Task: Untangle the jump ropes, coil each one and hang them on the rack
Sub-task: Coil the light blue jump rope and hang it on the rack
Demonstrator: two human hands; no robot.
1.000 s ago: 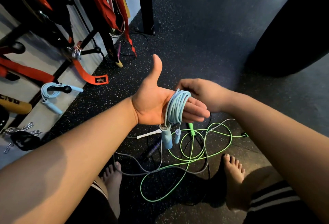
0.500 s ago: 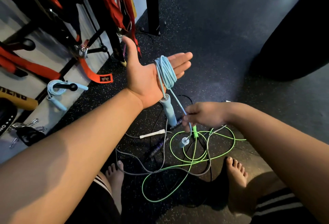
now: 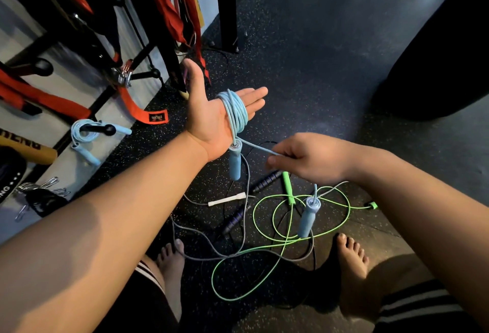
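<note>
A light blue jump rope (image 3: 236, 111) is wound in several loops round the palm of my left hand (image 3: 211, 118), which is held flat, fingers straight and thumb up. One blue handle (image 3: 234, 161) hangs below that palm. My right hand (image 3: 307, 159) pinches the rope's free end, and the second blue handle (image 3: 308, 216) dangles under it. On the floor lie a tangled green rope (image 3: 277, 246), a grey rope with a white handle (image 3: 227, 199) and a dark rope with purple-black handles (image 3: 266, 181). Another coiled blue rope (image 3: 84, 134) hangs on a peg of the black rack (image 3: 105, 129) at the left.
Red and orange straps (image 3: 156, 115) hang from the rack. A black post (image 3: 226, 7) stands at the back, and a large black bag (image 3: 434, 68) fills the right. My bare feet (image 3: 352, 256) stand on the speckled rubber floor (image 3: 317, 55) beside the tangle. Metal clips (image 3: 37, 187) lie at the left.
My right hand came off the coil and down to the right, drawing the free end of the blue rope out. My left hand rose and turned palm up.
</note>
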